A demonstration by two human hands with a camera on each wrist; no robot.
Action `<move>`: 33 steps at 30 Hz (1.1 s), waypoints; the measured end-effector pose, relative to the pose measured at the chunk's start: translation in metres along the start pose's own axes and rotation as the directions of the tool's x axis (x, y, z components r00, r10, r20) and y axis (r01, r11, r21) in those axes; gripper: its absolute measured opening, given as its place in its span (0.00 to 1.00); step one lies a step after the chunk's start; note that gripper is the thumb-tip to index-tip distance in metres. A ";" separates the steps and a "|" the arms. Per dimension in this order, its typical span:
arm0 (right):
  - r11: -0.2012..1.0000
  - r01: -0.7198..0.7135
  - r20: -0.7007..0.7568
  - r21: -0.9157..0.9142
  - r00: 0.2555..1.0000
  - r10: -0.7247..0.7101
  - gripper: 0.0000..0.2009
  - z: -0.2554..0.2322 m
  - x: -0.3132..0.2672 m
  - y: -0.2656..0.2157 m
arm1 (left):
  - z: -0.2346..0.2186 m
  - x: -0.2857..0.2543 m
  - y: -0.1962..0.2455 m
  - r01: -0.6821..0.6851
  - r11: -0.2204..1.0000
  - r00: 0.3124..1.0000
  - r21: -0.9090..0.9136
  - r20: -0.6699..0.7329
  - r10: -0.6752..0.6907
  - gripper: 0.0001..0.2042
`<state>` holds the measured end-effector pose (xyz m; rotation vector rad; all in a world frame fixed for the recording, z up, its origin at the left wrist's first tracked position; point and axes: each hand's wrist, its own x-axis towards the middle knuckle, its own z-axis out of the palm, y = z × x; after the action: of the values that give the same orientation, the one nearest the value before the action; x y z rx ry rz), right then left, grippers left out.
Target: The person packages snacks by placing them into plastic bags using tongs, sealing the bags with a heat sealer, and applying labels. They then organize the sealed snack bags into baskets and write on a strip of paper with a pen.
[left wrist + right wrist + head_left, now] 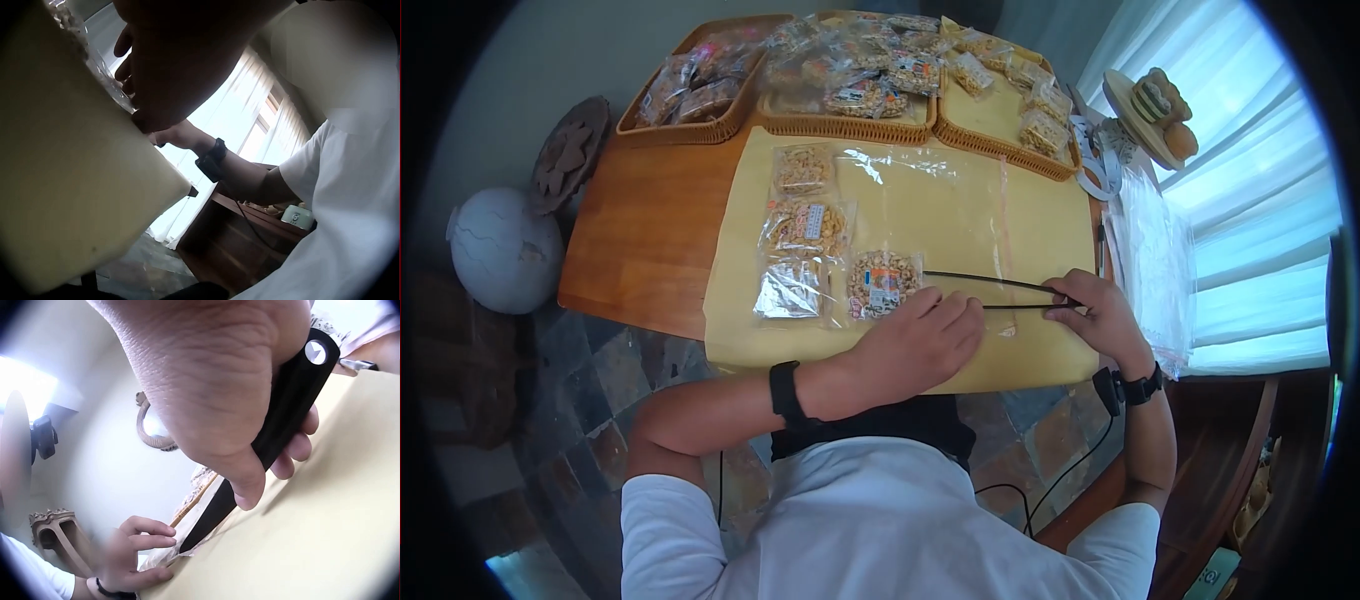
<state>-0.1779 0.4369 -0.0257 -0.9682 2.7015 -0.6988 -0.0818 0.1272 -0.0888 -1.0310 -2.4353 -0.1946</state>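
My right hand point(1100, 312) grips black tongs point(281, 419) near their joined end, and their two long arms reach left. A snack packet point(884, 283) with an orange and blue label lies at their tips. My left hand point(922, 345) is at that packet's lower right, over the lower tong arm. In the right wrist view, its extended fingers point(150, 541) are by the tong tip. A large clear plastic bag point(960, 215) with a pinkish strip spreads over the yellow sheet point(1050, 215). Three similar packets point(805, 228) form a column left of it.
Wicker trays point(850, 128) along the back hold many packets. A pen point(1101, 250), a white tape roll point(1100, 180) and a stack of clear bags point(1145, 260) lie at the right. A white egg-shaped object point(505, 250) stands left of the wooden table point(640, 230).
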 end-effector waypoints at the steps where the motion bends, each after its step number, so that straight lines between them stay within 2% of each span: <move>1: 1.000 -0.011 -0.001 -0.006 1.000 0.011 0.19 0.001 0.001 0.000 | 0.004 0.003 0.002 -0.008 0.999 0.999 0.039 -0.035 0.009 0.16; 2: 1.000 -0.005 0.007 -0.017 1.000 0.005 0.19 0.001 0.001 0.001 | 0.008 0.004 0.004 -0.016 0.997 0.998 0.077 -0.065 0.021 0.12; 3: 1.000 0.013 0.016 -0.015 1.000 -0.013 0.19 0.004 0.000 0.003 | 0.011 0.004 0.005 0.001 0.996 0.998 0.088 -0.061 0.005 0.12; 5: 0.999 -0.002 0.002 0.045 1.000 0.002 0.19 0.009 -0.001 0.006 | 0.014 0.004 0.005 -0.003 0.999 0.997 0.038 -0.078 0.006 0.06; 11: 0.997 0.076 0.020 -0.017 0.997 -0.076 0.19 0.013 0.014 -0.010 | 0.022 0.004 0.000 -0.015 1.000 0.990 -0.014 -0.143 0.013 0.05; 18: 0.997 0.071 0.020 -0.016 0.997 -0.070 0.18 0.012 0.016 -0.012 | 0.021 0.002 -0.003 0.023 0.998 0.995 -0.055 -0.092 -0.028 0.07; 20: 0.996 0.079 0.023 -0.028 0.997 -0.079 0.19 0.010 0.014 -0.010 | 0.010 0.000 -0.007 0.079 0.975 0.977 -0.209 -0.180 -0.117 0.12; 21: 0.996 0.084 0.025 -0.031 0.996 -0.084 0.19 0.009 0.014 -0.009 | 0.003 -0.005 -0.012 0.079 0.975 0.976 -0.210 -0.184 -0.119 0.12; 23: 0.997 0.078 0.025 -0.022 0.997 -0.077 0.19 0.009 0.014 -0.009 | -0.019 -0.020 -0.030 0.257 0.931 0.946 -0.260 -0.128 -0.297 0.20; 24: 0.997 0.073 0.028 -0.012 0.997 -0.073 0.19 0.010 0.013 -0.009 | -0.025 -0.029 -0.037 0.255 0.930 0.947 -0.264 -0.125 -0.296 0.20; 26: 0.998 0.063 0.034 -0.009 0.997 -0.063 0.19 0.011 0.012 -0.009 | -0.036 -0.046 -0.050 0.381 0.915 0.924 -0.131 0.018 -0.382 0.28; 27: 0.998 0.061 0.039 -0.010 0.997 -0.061 0.19 0.010 0.014 -0.009 | -0.035 -0.052 -0.052 0.383 0.914 0.923 -0.132 0.013 -0.384 0.28; 29: 0.997 0.080 0.050 -0.010 0.996 -0.079 0.19 0.008 0.017 -0.006 | -0.031 -0.060 -0.054 0.381 0.918 0.921 -0.109 0.129 -0.367 0.32; 31: 0.996 0.090 0.062 -0.010 0.994 -0.089 0.19 0.006 0.018 0.003 | -0.029 -0.064 -0.055 0.375 0.921 0.924 -0.106 0.127 -0.362 0.33; 33: 0.999 0.027 -0.013 -0.039 1.000 -0.028 0.18 0.002 0.022 0.018 | -0.028 -0.065 -0.054 0.370 0.923 0.926 -0.107 0.125 -0.357 0.34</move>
<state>-0.2035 0.4345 -0.0366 -1.0153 2.7283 -0.6620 -0.0711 0.0390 -0.0926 -0.6403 -2.7240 -0.4376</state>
